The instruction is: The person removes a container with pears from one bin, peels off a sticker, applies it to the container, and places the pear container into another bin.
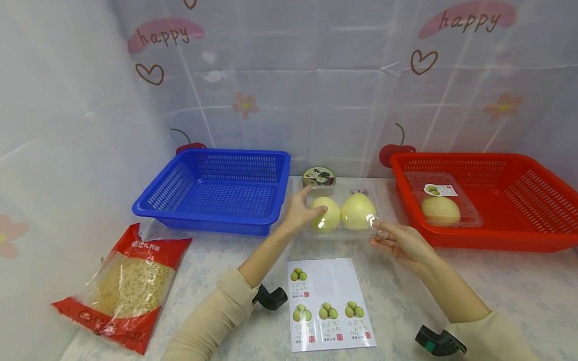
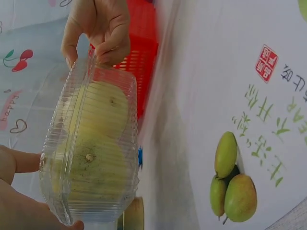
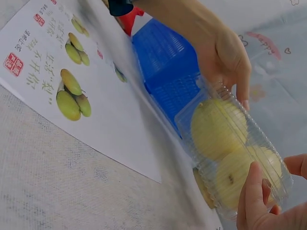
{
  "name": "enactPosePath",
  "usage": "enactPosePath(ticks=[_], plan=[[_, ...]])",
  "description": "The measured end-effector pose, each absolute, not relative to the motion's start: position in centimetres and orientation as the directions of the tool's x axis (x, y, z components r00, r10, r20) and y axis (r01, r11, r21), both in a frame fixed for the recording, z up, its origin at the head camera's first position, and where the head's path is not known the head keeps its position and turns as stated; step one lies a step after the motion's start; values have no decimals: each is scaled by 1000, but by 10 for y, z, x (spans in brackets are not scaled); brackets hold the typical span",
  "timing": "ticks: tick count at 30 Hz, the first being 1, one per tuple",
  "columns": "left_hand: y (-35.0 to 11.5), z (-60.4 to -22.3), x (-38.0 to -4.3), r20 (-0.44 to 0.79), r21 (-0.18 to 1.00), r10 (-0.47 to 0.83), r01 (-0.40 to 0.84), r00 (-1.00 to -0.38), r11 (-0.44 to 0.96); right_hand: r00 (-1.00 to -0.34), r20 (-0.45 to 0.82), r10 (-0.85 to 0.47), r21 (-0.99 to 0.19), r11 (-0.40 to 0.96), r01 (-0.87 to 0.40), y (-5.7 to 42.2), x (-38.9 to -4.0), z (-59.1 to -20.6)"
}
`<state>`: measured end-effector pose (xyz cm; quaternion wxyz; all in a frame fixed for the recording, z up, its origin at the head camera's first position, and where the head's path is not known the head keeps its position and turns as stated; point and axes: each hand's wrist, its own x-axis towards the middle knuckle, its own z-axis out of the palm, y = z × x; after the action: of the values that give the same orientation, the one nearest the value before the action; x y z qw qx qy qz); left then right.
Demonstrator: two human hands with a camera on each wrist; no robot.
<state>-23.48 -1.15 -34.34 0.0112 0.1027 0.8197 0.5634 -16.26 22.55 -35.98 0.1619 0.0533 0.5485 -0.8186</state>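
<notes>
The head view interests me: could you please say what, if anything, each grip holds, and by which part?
A clear plastic box of two fruits, held by opposite ends: the left hand's grip at one, the right hand's grip at the other.

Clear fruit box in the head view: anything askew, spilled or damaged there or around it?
Nothing looks spilled, and the clear box looks intact around its two pears. Only the label sheet looks uneven: one label in its top row, blank to its right, three below.
</notes>
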Motion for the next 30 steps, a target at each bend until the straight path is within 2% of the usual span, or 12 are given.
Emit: enactPosePath(ticks=[12, 30], plan=[[-11, -358, -236, 101, 914, 153, 152, -983, 377, -936, -233, -263, -869, -376, 322, 228, -165, -376], [-15, -370, -236, 34, 897, 148, 96, -988, 433, -924, -265, -275, -882, -318, 347, 228, -167, -388]])
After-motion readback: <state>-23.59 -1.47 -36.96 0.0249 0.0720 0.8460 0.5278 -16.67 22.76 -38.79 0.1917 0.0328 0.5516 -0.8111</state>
